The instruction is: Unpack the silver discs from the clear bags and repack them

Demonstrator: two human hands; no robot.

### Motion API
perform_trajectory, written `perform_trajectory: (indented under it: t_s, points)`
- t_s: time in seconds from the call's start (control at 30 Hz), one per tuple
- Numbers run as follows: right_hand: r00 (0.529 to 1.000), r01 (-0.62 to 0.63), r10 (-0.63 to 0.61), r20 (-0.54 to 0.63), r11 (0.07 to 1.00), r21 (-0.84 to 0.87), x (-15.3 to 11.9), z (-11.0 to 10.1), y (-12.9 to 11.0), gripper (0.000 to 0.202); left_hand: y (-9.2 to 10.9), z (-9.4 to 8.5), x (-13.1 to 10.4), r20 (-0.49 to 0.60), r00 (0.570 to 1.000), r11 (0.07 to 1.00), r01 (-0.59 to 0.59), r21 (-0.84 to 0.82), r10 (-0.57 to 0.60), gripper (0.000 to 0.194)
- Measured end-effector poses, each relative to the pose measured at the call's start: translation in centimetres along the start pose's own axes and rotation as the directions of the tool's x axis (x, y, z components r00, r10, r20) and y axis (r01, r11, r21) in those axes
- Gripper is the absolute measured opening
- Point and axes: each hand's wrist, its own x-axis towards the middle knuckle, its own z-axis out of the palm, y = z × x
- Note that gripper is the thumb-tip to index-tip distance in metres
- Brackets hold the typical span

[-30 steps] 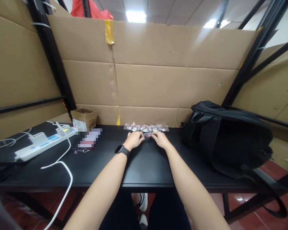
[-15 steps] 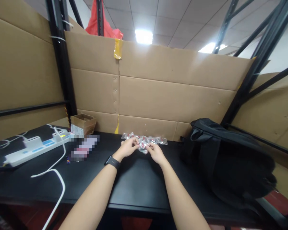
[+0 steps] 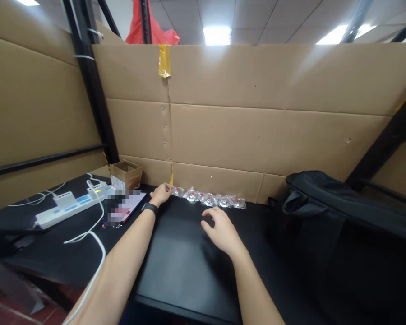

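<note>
Along the far side of the black desk, just in front of the upright cardboard panel, lies a slightly slanting row of small clear plastic packets, each seeming to hold a round, silvery piece with some red on it, too small to make out further. They look light, and the film is probably thin, soft and rather slippery, crinkling under the fingers, while the pieces inside are likely stiff; nothing about them suggests great fragility. A light pinch on the loose film at an edge, or on the firmer rim of the piece within, should hold one well enough. The left hand, with a black watch band at its wrist, reaches to the left end of the row, its fingers drawn close together and touching the last packet there — whether they pinch it or merely press against it is not clear. The right hand is over the desk on the near side of the row, empty and apart from the packets, fingers loosely bent and thumb spread well away from them — a relaxed, half-curled shape with a plain gap between.
</note>
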Motion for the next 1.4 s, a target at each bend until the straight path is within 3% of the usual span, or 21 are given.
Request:
perform_trajectory:
  t_s: [0.1, 0.2, 0.3, 0.4, 0.53, 0.63, 0.8, 1.03, 1.13, 1.27, 1.4]
  points:
    - [0.998, 0.059, -0.057, 0.033, 0.996, -0.068, -1.8, -0.9, -2.5, 0.021, -0.1, 0.0, -0.3, -0.002, 1.0, 0.999, -0.01, 0.045, 0.01, 0.026]
    - [0.974, 0.188, -0.174, 0.144, 0.978, -0.092, -3.8, -1.8, -2.8, 0.024, -0.2, -0.8, -1.1, -0.036, 0.997, 0.99, -0.07, 0.119, 0.075, 0.037]
    - [0.947, 0.208, -0.162, 0.277, 0.967, -0.147, -5.2, -2.9, -0.1, 0.036, -0.3, -1.7, -3.9, -0.018, 0.966, 0.949, -0.249, 0.193, 0.257, 0.044]
    - [0.951, 0.104, -0.038, 0.306, 0.974, -0.2, -6.0, -4.0, 4.2, 0.045, -0.9, -2.2, -9.2, 0.127, 0.893, 0.887, -0.446, 0.121, 0.432, 0.048]
    - [0.93, -0.082, 0.16, 0.332, 0.968, -0.236, -6.4, -4.5, 8.0, 0.059, -2.4, -2.3, -16.5, 0.308, 0.838, 0.871, -0.489, 0.057, 0.45, 0.049]
    - [0.901, -0.107, 0.207, 0.381, 0.957, -0.269, -6.4, -4.2, 8.5, 0.067, -2.8, -2.3, -18.9, 0.25, 0.85, 0.859, -0.501, 0.107, 0.464, 0.046]
    - [0.887, -0.085, 0.235, 0.397, 0.929, -0.359, -6.7, -3.5, 7.6, 0.076, -2.3, -2.4, -19.1, 0.202, 0.839, 0.825, -0.539, 0.172, 0.506, 0.045]
    - [0.912, -0.124, 0.272, 0.307, 0.897, -0.425, -7.0, -2.1, 6.4, 0.076, -3.0, -2.5, -19.7, 0.214, 0.826, 0.816, -0.555, 0.159, 0.521, 0.044]
    - [0.928, -0.143, 0.273, 0.253, 0.89, -0.434, -7.6, -2.0, 5.6, 0.069, -3.0, -2.8, -19.5, 0.254, 0.815, 0.812, -0.565, 0.144, 0.521, 0.045]
    - [0.934, -0.232, 0.329, 0.14, 0.856, -0.463, -10.4, -1.3, 3.9, 0.063, -3.0, -3.1, -19.5, 0.331, 0.817, 0.826, -0.541, 0.16, 0.471, 0.048]
    - [0.928, -0.324, 0.372, 0.001, 0.81, -0.489, -12.6, 0.0, 2.5, 0.055, -2.9, -3.2, -19.8, 0.412, 0.781, 0.814, -0.563, 0.141, 0.469, 0.051]
